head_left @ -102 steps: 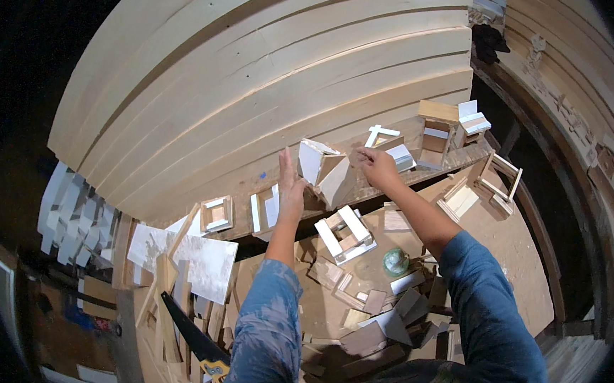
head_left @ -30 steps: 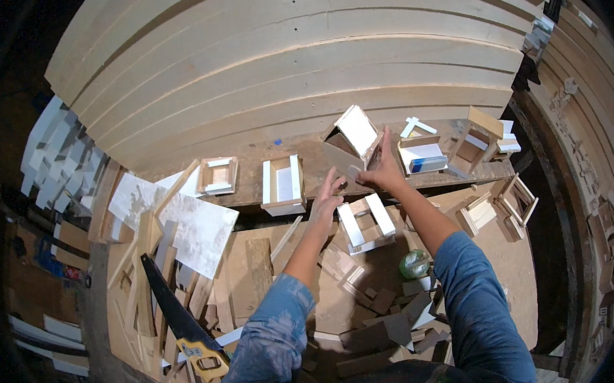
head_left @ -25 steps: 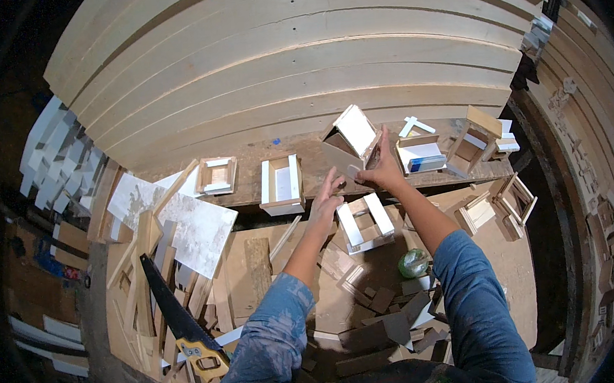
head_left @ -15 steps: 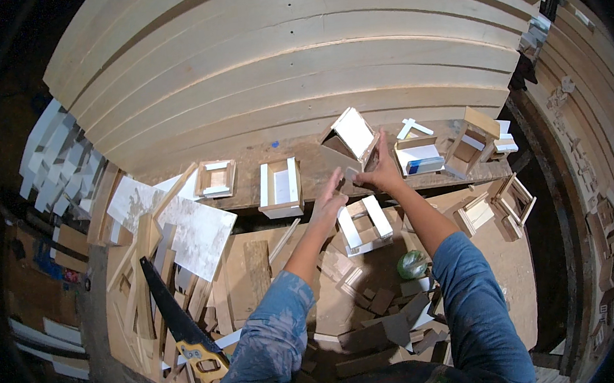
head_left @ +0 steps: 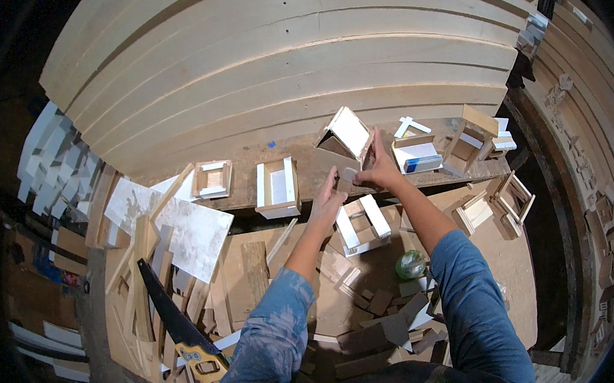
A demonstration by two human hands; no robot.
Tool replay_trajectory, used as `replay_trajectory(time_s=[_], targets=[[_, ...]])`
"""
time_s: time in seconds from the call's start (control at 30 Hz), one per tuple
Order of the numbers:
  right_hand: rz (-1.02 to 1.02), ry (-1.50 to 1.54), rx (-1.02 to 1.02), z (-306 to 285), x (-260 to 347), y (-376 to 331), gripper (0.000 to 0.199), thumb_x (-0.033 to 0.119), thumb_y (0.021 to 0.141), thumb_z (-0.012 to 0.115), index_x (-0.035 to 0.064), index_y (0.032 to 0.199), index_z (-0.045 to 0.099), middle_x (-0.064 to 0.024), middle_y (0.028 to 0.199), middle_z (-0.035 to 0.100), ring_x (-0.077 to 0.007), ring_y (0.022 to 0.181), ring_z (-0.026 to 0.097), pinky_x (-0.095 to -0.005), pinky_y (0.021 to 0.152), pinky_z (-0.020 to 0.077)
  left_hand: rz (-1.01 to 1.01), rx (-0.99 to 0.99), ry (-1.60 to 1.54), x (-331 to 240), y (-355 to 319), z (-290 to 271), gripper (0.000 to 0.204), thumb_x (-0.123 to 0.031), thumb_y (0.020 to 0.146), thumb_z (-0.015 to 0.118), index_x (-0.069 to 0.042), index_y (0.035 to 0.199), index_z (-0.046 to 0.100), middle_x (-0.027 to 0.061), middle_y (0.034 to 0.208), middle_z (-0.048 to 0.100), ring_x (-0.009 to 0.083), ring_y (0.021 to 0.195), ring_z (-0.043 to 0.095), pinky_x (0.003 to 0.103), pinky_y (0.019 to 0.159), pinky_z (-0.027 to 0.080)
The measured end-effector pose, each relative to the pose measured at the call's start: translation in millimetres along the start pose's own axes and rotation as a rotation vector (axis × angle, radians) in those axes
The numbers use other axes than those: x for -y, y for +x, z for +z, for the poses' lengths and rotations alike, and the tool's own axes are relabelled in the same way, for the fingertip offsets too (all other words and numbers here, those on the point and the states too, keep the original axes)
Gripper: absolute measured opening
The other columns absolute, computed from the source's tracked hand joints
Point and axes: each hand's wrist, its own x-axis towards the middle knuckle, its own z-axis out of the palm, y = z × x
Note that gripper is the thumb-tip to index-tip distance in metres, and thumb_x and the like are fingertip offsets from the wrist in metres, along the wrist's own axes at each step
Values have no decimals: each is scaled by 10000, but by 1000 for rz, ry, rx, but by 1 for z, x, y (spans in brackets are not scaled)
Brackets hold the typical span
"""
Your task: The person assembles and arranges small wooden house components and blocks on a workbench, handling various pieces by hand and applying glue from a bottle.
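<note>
A small wooden house-shaped piece [head_left: 350,133] with a white sloping panel stands tilted on the far bench, its dark triangular end toward me. My right hand [head_left: 382,169] grips its right side, fingers stretched up along the panel's edge and thumb pointing inward. A small pale grey piece [head_left: 349,175] shows by that thumb; what supports it is hard to make out. Just left of it, my left hand [head_left: 327,200] has its index finger stretched upward near the house's lower front. Below the hands sits an open white-and-wood frame [head_left: 363,225].
Left of the hands are a white-edged box [head_left: 277,186] and a smaller box [head_left: 213,179]. More boxes [head_left: 418,154] stand rightward. A yellow-handled saw [head_left: 181,328] lies on wood strips. A green round object [head_left: 412,264] sits near my right forearm. Tall stacked boards [head_left: 290,57] rise behind.
The house-shaped piece and my right fingers have shifted slightly left. My left hand stays nearly in place, and the whole view has moved a little.
</note>
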Motion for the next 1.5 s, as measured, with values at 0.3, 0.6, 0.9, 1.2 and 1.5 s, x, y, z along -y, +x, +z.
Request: replay_trajectory(time_s=[0.3, 0.6, 0.9, 1.2, 1.5], targets=[[46, 4, 71, -7, 0, 6, 1320, 42, 509, 786, 80, 1465, -124, -230, 1409, 346, -299, 1273, 384, -321, 1036, 329, -11, 31, 115, 2, 4, 1, 658, -101, 840, 510, -26, 1443, 259, 154, 1427, 390, 250, 1320, 360, 320, 1062, 289], [141, 251, 169, -12, -7, 7, 1236, -82, 576, 677, 72, 1451, -183, -182, 1522, 142, -245, 1346, 258, -292, 1047, 287, 115, -38, 428, 1, 8, 1, 559, -137, 820, 539, -43, 1360, 429, 185, 1362, 455, 293, 1241, 457, 340, 1040, 339], [53, 212, 142, -9, -14, 6, 1183, -103, 587, 638, 35, 1449, -161, -176, 1535, 90, -223, 1388, 172, -283, 1087, 218, 100, -35, 426, -6, 11, 1, 524, -150, 757, 603, -61, 1265, 508, 184, 1282, 506, 330, 1214, 465, 372, 1035, 356], [-5, 85, 123, -8, -25, 9, 1180, 6, 582, 701, -20, 1448, -101, -230, 1515, 140, -261, 1392, 196, -288, 1112, 171, 167, -66, 506, -9, 20, -3, 439, -150, 722, 644, -70, 1143, 549, 168, 1167, 555, 335, 1112, 507, 399, 965, 396], [43, -204, 20, -14, -18, 5, 1194, 73, 578, 750, 21, 1466, -47, -277, 1388, 372, -346, 1277, 403, -342, 1049, 324, 83, -39, 451, -8, 24, -2, 383, -138, 757, 632, -57, 1122, 553, 146, 1157, 554, 283, 1110, 501, 369, 971, 386]])
